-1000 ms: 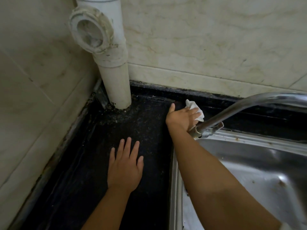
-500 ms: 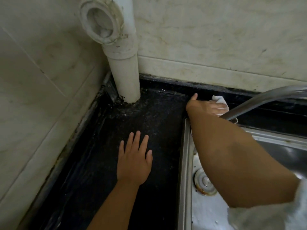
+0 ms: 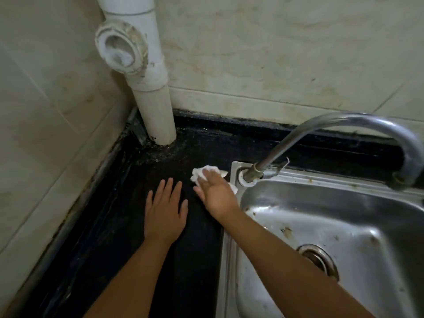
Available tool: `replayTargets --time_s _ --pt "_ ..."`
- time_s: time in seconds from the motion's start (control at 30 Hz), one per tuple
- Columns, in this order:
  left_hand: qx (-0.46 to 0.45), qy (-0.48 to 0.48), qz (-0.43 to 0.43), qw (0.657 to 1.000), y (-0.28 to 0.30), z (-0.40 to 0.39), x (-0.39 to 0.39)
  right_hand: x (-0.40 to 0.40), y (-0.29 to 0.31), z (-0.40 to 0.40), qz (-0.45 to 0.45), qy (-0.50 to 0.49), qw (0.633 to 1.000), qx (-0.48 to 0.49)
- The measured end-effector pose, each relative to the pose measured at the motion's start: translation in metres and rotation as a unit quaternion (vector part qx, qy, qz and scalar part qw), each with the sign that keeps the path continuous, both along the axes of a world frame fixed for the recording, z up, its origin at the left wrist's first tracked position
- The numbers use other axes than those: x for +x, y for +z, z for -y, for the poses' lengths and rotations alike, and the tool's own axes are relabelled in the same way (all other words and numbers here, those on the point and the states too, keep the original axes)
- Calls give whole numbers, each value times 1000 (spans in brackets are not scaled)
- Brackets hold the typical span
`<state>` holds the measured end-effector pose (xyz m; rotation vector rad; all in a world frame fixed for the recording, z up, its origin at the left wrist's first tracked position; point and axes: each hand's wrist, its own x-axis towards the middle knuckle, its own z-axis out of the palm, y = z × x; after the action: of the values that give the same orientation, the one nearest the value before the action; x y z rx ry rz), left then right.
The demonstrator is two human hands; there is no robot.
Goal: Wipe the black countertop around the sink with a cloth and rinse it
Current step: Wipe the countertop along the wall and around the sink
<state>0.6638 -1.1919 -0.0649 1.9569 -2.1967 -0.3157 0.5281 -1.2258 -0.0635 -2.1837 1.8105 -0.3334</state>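
Cloth [image 3: 207, 173] under my right hand [image 3: 216, 193] on the black countertop [image 3: 128, 226], just beside the sink's [image 3: 344, 226] back left corner.

My right hand presses the white cloth flat with fingers stretched out over it, not clenched, its crumpled edges showing past my fingertips close to the tap [image 3: 321, 134] base. My left hand [image 3: 166, 212] lies released, palm down and fingers spread, on the bare counter just beside the right one. A white pipe [image 3: 156, 106] stands in the counter's back left corner, grit scattered round its foot.
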Motion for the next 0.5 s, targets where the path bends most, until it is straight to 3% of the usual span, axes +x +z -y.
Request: replayTargets --time_s 0.07,0.2,0.3,0.43,0.5 --pt "4 15 1 1000 7 -7 -1 -1 0 -34 -29 31 999 11" --pt "-7 37 -21 999 19 -25 -7 -18 -12 -104 108 158 981 -17" --pt "3 9 -20 1000 25 -56 -13 -34 -10 -158 232 154 960 19" --pt "22 -42 -44 998 32 -112 -24 -54 6 -223 300 126 944 49" --pt "40 -66 -68 995 39 -141 -36 -73 20 -248 318 61 944 65"
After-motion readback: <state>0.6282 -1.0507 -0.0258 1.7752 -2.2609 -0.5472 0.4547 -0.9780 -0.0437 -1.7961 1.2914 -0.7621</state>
